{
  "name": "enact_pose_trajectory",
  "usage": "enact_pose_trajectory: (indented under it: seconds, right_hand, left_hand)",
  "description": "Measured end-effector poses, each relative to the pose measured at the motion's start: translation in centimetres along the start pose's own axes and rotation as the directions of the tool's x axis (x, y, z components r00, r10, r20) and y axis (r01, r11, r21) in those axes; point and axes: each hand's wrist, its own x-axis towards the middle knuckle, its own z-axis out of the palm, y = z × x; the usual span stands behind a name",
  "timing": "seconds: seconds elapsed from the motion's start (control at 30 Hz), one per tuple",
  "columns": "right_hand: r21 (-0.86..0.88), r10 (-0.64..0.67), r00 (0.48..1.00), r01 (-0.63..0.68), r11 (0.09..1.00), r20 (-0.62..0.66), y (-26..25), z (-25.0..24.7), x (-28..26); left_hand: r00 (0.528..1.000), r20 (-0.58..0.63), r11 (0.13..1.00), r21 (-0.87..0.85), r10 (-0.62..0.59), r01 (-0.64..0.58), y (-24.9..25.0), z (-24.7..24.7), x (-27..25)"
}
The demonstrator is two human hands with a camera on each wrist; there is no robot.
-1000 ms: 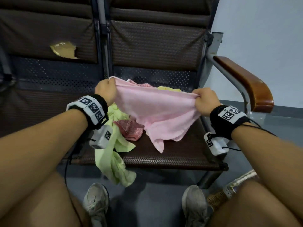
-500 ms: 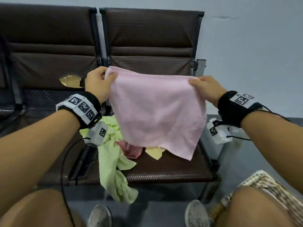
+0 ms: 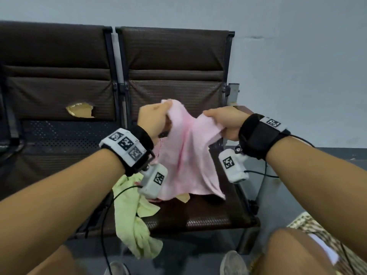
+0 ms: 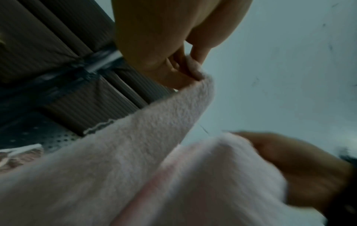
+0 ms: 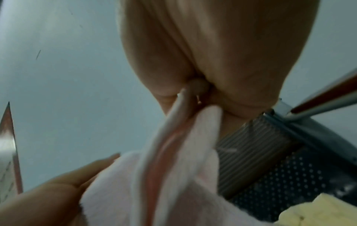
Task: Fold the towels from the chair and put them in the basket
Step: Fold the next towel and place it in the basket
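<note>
Now both arms reach out over the chair (image 3: 198, 213): left hand (image 3: 152, 121) and right hand (image 3: 224, 123), close together, each pinch a top corner of the pink towel (image 3: 186, 161), hanging above the seat.

Both forearms extended forward, wrists banded. Left hand (image 3: 152, 121) raised, fingers and thumb pinching a corner of the towel (image 3: 186, 155). Right hand (image 3: 223, 122) level with it, close beside, fingers curled around the opposite corner
</note>
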Motion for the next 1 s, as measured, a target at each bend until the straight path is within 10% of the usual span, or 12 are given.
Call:
enact_pose_trajectory:
  seconds: [0.2, 0.37, 0.47, 0.6, 0.8, 0.9, 1.0]
  right_hand:
    - [0.092, 0.031, 0.983, -0.048, 0.995, 0.18, 0.0, 2.1, -1.1]
    - [-0.102, 0.002, 0.986, 0.016, 0.995, 0.169, 1.0, 1.3, -0.8]
    - [-0.125, 0.0, 0.962, 0.036, 0.992, 0.273, 1.4, 0.9, -0.9]
    - [-0.157, 0.052, 0.962, -0.01, 0.988, 0.269, 1.5, 0.1, -0.1]
    - [-0.584, 0.157, 0.98, -0.059, 0.809, 0.119, 1.5, -3.1, 2.5]
    - [-0.626, -0.051, 0.994, -0.021, 0.779, -0.096, 1.9, -3.9, 4.3]
    - [-0.555, -0.323, 0.929, 0.177, 0.813, -0.179, 1.8, -3.7, 4.8]
  left_hand:
    - [0.93, 0.343, 0.928, 0.29, 0.129, -0.235, -0.8, 2.8, -4.1]
    - [0.99, 0.067, 0.948, 0.285, 0.126, -0.14, -1.6, 1.3, -2.4]
    - [0.988, 0.125, 0.962, 0.269, -0.086, 0.05, -2.4, 0.2, -1.1]
    - [0.818, 0.457, 0.925, 0.306, -0.35, 0.225, -3.0, -1.1, -0.3]
    - [0.959, 0.269, 0.95, 0.312, -0.093, 0.005, -3.5, -0.2, 3.1]
    - [0.977, 0.172, 0.764, 0.613, 0.122, -0.203, -3.3, 0.9, 4.4]
    - [0.966, 0.05, 0.78, 0.579, 0.254, -0.235, -2.0, 1.6, 5.3]
